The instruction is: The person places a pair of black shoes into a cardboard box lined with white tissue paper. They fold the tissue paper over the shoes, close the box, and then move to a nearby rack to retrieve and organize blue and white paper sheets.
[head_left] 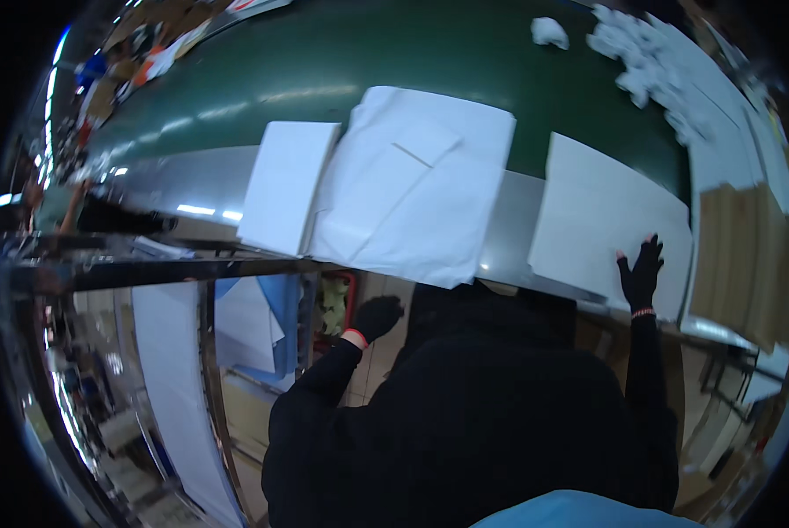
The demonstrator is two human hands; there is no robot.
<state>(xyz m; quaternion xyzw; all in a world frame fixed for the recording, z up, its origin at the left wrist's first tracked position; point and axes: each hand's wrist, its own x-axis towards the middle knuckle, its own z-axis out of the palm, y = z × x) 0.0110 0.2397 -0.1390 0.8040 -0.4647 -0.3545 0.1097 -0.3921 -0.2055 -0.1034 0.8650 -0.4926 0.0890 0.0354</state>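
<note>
My right hand (645,273), in a black glove with bare fingertips, is open, its fingers spread over the right part of a white sheet stack (601,216). Off the table's front edge hangs my left hand (379,319), gloved in black with a red cuff. Its fingers look curled in, and nothing shows in them. In front of my body lies a wide, creased white sheet or wrapped bundle (412,202), with folded flaps and a short slit-like line on top. Just left of it is a thick white paper stack (289,185).
A green belt-like surface (324,79) runs beyond the metal table edge (513,229). Crumpled white paper (649,66) lies far right, near brown cardboard pieces (737,264). At left, a rack with a dark metal bar (148,273) holds white sheets (179,378).
</note>
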